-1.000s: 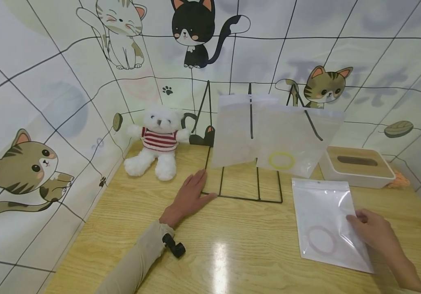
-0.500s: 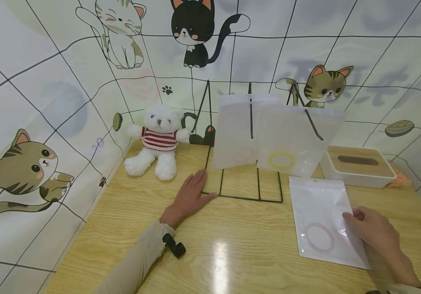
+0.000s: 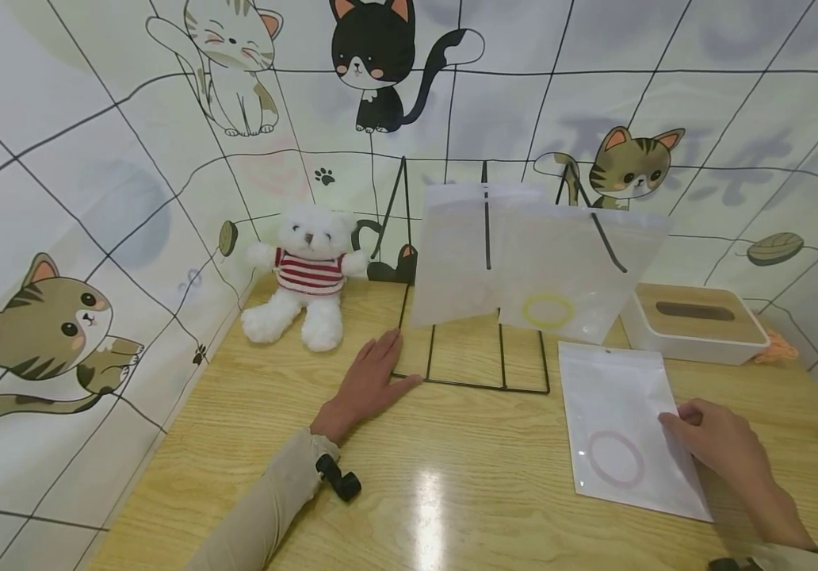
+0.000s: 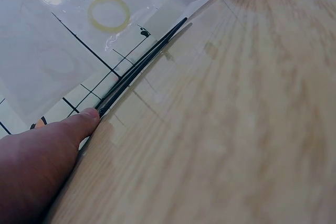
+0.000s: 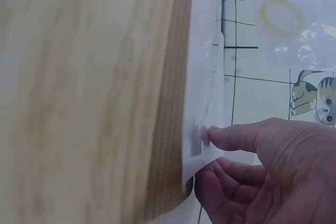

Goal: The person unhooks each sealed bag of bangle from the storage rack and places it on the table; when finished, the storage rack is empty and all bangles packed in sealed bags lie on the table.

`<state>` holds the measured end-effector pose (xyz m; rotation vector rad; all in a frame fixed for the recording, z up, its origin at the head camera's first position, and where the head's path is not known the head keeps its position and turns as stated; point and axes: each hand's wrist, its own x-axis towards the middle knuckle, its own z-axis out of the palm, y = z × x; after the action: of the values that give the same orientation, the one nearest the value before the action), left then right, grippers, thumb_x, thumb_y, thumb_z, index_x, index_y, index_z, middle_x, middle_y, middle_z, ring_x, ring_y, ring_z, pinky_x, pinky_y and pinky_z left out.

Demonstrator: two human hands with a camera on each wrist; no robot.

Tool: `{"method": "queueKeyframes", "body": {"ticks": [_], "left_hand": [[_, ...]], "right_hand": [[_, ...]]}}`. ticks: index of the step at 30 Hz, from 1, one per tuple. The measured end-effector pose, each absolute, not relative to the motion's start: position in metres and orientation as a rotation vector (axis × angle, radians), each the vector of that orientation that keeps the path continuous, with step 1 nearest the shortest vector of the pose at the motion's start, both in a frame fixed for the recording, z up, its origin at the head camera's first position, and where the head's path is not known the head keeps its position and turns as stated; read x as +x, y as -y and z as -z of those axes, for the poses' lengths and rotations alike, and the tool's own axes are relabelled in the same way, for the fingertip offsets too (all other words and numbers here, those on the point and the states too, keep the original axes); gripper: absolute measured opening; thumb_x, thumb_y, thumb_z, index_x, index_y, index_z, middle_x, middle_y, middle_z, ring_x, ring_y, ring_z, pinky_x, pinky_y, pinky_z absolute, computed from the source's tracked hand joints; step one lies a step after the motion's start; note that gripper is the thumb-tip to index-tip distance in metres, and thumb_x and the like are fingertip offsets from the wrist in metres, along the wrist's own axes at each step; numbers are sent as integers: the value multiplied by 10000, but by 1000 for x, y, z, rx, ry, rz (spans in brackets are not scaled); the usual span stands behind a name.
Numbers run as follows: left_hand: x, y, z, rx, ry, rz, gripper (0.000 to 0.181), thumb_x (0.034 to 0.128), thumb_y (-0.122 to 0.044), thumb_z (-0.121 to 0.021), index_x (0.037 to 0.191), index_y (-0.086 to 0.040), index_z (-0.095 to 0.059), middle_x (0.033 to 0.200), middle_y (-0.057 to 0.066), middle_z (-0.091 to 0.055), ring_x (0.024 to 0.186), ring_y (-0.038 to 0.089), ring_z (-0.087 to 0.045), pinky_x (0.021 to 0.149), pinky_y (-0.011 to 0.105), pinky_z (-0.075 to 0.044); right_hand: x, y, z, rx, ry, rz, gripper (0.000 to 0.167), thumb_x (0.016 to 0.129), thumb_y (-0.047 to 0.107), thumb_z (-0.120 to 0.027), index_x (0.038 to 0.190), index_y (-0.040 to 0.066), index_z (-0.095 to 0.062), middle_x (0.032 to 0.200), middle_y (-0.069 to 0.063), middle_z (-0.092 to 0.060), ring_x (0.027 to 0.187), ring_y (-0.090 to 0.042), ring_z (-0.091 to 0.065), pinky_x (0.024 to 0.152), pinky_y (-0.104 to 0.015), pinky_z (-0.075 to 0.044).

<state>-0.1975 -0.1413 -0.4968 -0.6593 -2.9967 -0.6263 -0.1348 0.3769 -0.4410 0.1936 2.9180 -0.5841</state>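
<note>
A white zip bag [image 3: 623, 396] with a pink ring [image 3: 616, 458] inside is pinched at its right edge by my right hand [image 3: 726, 448]; the right wrist view shows the thumb on top of the bag [image 5: 202, 114] and the curled fingers beneath. My left hand [image 3: 369, 385] lies flat with straight fingers on the front left corner of a black wire rack [image 3: 476, 385]. From the rack's arms hang two translucent zip bags; the right bag [image 3: 580, 254] holds a yellow ring [image 3: 548, 312], and the left bag [image 3: 455, 254] shows a faint ring.
A white teddy bear [image 3: 309, 274] in a striped shirt sits left of the rack. To the right stands a tissue box [image 3: 697, 325] with a wooden lid, an orange thing [image 3: 776, 349] beside it. Cat-patterned walls enclose the wooden table [image 3: 466, 476].
The right hand and the zip bag it pinches have shifted slightly left, toward the rack. My left hand, the rack and the hanging bags have stayed in place.
</note>
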Motion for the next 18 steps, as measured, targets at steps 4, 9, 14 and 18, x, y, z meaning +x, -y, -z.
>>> {"method": "queueKeyframes", "body": {"ticks": [4, 9, 14, 18], "left_hand": [[-198, 141, 497, -661, 2994, 627, 886, 992, -627, -438, 1583, -29, -160, 1676, 92, -152, 1556, 193, -140, 1273, 415, -102], [-198, 141, 498, -655, 2996, 626, 886, 991, -625, -440, 1585, -29, -161, 1678, 87, -150, 1557, 187, -136, 1273, 410, -97], [-198, 140, 498, -659, 2987, 622, 883, 993, -621, -439, 1583, -21, -171, 1674, 101, -164, 1555, 204, -150, 1272, 418, -110], [-197, 141, 497, -659, 2983, 643, 880, 993, -609, -457, 1580, -15, -178, 1671, 112, -172, 1554, 218, -158, 1272, 428, -110]], "right_hand": [[-135, -378, 441, 204, -2910, 541, 632, 966, 508, -570, 1145, -97, -606, 1029, -288, -674, 846, -363, -649, 593, -395, -449], [-135, -378, 440, 220, -2881, 508, 689, 965, 558, -550, 1181, -96, -583, 1083, -309, -659, 876, -407, -651, 608, -444, -461], [-134, -380, 439, 236, -2868, 491, 707, 965, 591, -518, 1170, -82, -588, 1079, -304, -658, 860, -400, -650, 610, -461, -445], [-132, -382, 438, 228, -2934, 484, 664, 980, 577, -493, 1145, -55, -615, 1023, -262, -684, 815, -349, -651, 578, -439, -418]]}}
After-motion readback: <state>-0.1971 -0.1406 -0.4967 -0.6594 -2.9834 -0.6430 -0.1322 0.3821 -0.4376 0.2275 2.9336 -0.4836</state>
